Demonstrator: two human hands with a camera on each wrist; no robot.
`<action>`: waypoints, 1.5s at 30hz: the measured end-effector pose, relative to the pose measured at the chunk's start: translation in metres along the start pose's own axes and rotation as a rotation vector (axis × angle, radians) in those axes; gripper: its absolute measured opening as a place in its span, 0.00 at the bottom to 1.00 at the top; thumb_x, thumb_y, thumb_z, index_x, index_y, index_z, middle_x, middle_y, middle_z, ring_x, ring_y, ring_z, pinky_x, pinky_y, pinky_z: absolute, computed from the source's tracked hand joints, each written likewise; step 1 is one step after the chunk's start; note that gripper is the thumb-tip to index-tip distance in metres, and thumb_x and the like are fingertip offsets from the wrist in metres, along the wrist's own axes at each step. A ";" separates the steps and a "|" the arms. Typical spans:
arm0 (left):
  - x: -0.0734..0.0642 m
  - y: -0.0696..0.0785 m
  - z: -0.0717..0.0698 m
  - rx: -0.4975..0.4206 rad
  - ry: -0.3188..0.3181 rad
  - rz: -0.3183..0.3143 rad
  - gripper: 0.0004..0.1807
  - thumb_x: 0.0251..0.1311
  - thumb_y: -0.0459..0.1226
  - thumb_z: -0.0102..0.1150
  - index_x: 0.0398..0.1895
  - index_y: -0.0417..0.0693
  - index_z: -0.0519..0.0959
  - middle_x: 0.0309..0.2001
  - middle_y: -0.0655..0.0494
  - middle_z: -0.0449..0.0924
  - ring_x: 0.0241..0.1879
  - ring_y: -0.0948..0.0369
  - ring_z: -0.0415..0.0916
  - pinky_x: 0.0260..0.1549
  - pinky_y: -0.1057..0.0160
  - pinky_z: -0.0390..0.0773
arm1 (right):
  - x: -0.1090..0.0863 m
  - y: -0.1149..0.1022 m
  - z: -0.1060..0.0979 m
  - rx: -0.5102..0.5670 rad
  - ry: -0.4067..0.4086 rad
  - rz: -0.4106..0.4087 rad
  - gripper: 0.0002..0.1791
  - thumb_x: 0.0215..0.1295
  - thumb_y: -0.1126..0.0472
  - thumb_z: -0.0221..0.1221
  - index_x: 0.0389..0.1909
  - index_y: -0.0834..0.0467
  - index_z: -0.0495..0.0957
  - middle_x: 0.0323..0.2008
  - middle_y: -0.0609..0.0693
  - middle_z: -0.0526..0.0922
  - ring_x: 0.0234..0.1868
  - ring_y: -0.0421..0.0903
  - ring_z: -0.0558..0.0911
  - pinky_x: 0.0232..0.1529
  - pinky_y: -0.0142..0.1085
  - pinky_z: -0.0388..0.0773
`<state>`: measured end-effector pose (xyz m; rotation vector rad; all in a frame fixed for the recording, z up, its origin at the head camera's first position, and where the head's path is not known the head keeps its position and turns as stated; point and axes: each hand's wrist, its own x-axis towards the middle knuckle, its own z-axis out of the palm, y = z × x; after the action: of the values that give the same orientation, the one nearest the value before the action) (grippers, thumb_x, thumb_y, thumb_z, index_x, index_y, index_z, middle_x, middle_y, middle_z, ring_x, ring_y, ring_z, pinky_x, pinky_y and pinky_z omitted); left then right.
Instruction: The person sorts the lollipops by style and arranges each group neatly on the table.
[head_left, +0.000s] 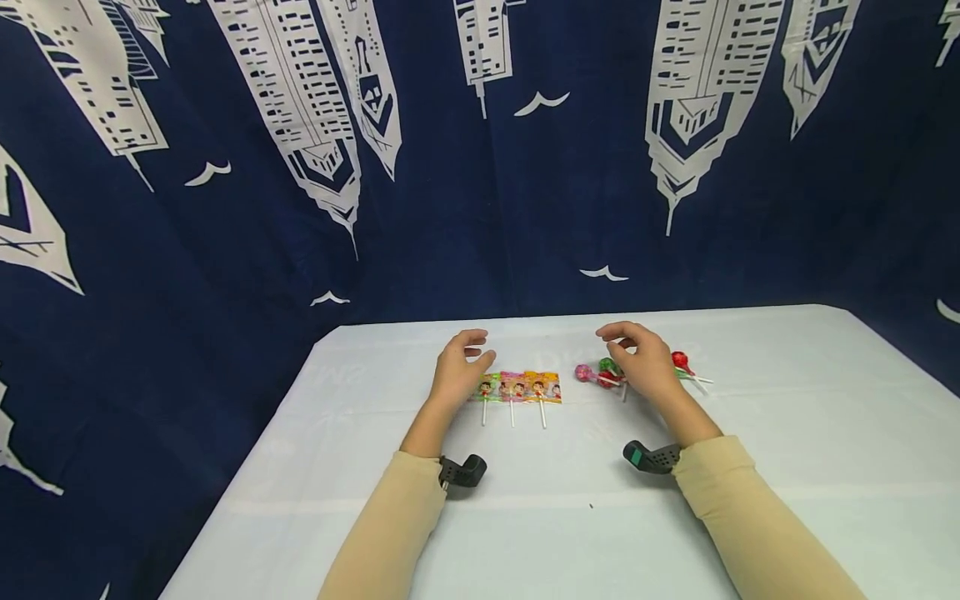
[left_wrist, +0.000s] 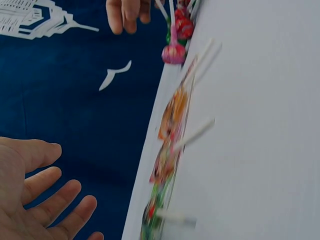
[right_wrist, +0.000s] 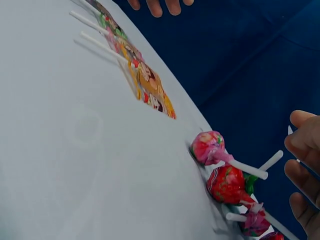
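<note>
Flat lollipops in printed wrappers lie side by side on the white table: a green one (head_left: pixel 487 389), a pink one (head_left: pixel 513 387) and an orange one (head_left: pixel 543 387), sticks toward me. Over the left end of this row hovers my left hand (head_left: pixel 456 371), fingers relaxed, holding nothing. To the right is a loose cluster of round lollipops, among them a pink one (right_wrist: pixel 207 147), a red one (right_wrist: pixel 226 185) and a green one (head_left: pixel 608 365). My right hand (head_left: pixel 643 360) is above that cluster with loosely bent fingers, nothing in them, and hides part of it.
A white cloth (head_left: pixel 315 508) covers the table. Behind its far edge hangs a dark blue curtain (head_left: pixel 487 225) with white building prints. Each wrist wears a black camera band, such as the left band (head_left: pixel 463 472). Another red round lollipop (head_left: pixel 679 359) lies right of the right hand.
</note>
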<state>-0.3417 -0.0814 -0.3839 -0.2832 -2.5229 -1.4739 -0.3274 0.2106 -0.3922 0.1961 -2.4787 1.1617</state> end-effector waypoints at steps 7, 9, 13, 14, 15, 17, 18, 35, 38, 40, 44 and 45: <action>0.001 0.013 0.020 -0.045 -0.045 0.006 0.22 0.66 0.39 0.61 0.62 0.47 0.76 0.60 0.49 0.79 0.61 0.48 0.75 0.57 0.50 0.77 | 0.002 0.010 -0.001 -0.050 0.003 0.024 0.14 0.68 0.66 0.56 0.52 0.58 0.82 0.51 0.61 0.82 0.50 0.58 0.80 0.43 0.40 0.69; 0.001 0.017 0.026 -0.059 -0.059 0.002 0.22 0.66 0.40 0.62 0.62 0.47 0.76 0.59 0.49 0.79 0.61 0.48 0.75 0.56 0.51 0.78 | 0.002 0.012 -0.002 -0.068 0.011 0.022 0.14 0.67 0.66 0.57 0.52 0.58 0.82 0.51 0.61 0.82 0.51 0.59 0.80 0.44 0.42 0.69; 0.000 0.025 0.042 -0.055 -0.071 -0.009 0.21 0.66 0.41 0.62 0.62 0.49 0.77 0.59 0.51 0.80 0.60 0.50 0.75 0.55 0.54 0.78 | 0.001 0.017 -0.003 -0.092 0.025 0.004 0.14 0.66 0.65 0.59 0.51 0.59 0.82 0.52 0.62 0.82 0.52 0.61 0.80 0.47 0.49 0.72; -0.001 0.027 0.046 -0.050 -0.071 -0.009 0.21 0.66 0.41 0.62 0.61 0.49 0.77 0.58 0.51 0.81 0.60 0.51 0.76 0.55 0.55 0.78 | 0.001 0.019 -0.003 -0.095 0.026 0.001 0.14 0.67 0.65 0.59 0.51 0.59 0.82 0.52 0.62 0.82 0.52 0.62 0.80 0.48 0.51 0.72; -0.001 0.029 0.051 -0.042 -0.069 -0.009 0.21 0.66 0.41 0.62 0.61 0.49 0.77 0.58 0.52 0.81 0.59 0.51 0.76 0.56 0.55 0.77 | 0.001 0.020 -0.003 -0.097 0.027 -0.001 0.14 0.67 0.64 0.59 0.51 0.59 0.82 0.52 0.63 0.82 0.52 0.62 0.80 0.49 0.53 0.72; -0.002 0.033 0.059 -0.034 -0.069 -0.019 0.21 0.66 0.42 0.62 0.61 0.49 0.78 0.57 0.53 0.81 0.59 0.52 0.77 0.56 0.55 0.77 | 0.001 0.022 -0.003 -0.100 0.026 -0.005 0.14 0.67 0.64 0.59 0.52 0.60 0.82 0.52 0.63 0.83 0.51 0.62 0.81 0.50 0.54 0.73; -0.002 0.034 0.064 -0.032 -0.069 -0.023 0.21 0.66 0.42 0.63 0.60 0.49 0.78 0.57 0.53 0.82 0.59 0.52 0.77 0.56 0.55 0.77 | 0.001 0.023 -0.002 -0.102 0.026 -0.007 0.14 0.67 0.64 0.59 0.52 0.60 0.81 0.52 0.63 0.83 0.51 0.62 0.81 0.50 0.55 0.73; -0.001 0.048 0.107 0.125 -0.058 -0.048 0.19 0.61 0.45 0.67 0.55 0.55 0.83 0.54 0.58 0.84 0.55 0.56 0.80 0.46 0.54 0.77 | -0.002 0.027 0.007 -0.198 -0.022 0.009 0.14 0.68 0.61 0.60 0.52 0.60 0.82 0.50 0.62 0.85 0.49 0.61 0.79 0.52 0.55 0.72; 0.000 0.047 0.113 0.179 -0.048 -0.051 0.19 0.59 0.47 0.68 0.54 0.57 0.84 0.54 0.57 0.84 0.53 0.55 0.81 0.45 0.53 0.76 | -0.003 0.027 0.009 -0.214 -0.031 0.012 0.15 0.68 0.61 0.60 0.52 0.60 0.82 0.49 0.62 0.85 0.48 0.60 0.78 0.52 0.55 0.70; 0.000 0.046 0.117 0.212 -0.049 -0.043 0.18 0.60 0.47 0.68 0.53 0.57 0.84 0.55 0.57 0.84 0.53 0.55 0.81 0.47 0.52 0.75 | -0.003 0.028 0.010 -0.230 -0.036 0.003 0.15 0.68 0.60 0.60 0.52 0.61 0.82 0.49 0.62 0.85 0.47 0.60 0.78 0.51 0.54 0.70; -0.001 0.043 0.124 0.292 -0.047 -0.006 0.19 0.59 0.48 0.69 0.53 0.56 0.85 0.54 0.59 0.85 0.53 0.57 0.82 0.50 0.55 0.72 | -0.004 0.031 0.010 -0.262 -0.044 -0.015 0.15 0.68 0.60 0.60 0.52 0.61 0.83 0.48 0.62 0.86 0.45 0.60 0.78 0.48 0.53 0.70; -0.002 0.042 0.125 0.312 -0.045 0.007 0.19 0.59 0.48 0.69 0.53 0.56 0.85 0.53 0.59 0.86 0.54 0.58 0.82 0.51 0.56 0.71 | -0.004 0.031 0.010 -0.269 -0.045 -0.018 0.15 0.68 0.59 0.60 0.52 0.61 0.83 0.47 0.62 0.86 0.44 0.59 0.78 0.47 0.52 0.70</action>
<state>-0.3389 0.0481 -0.4097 -0.2745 -2.7324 -1.0584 -0.3355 0.2229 -0.4215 0.1696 -2.6345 0.8131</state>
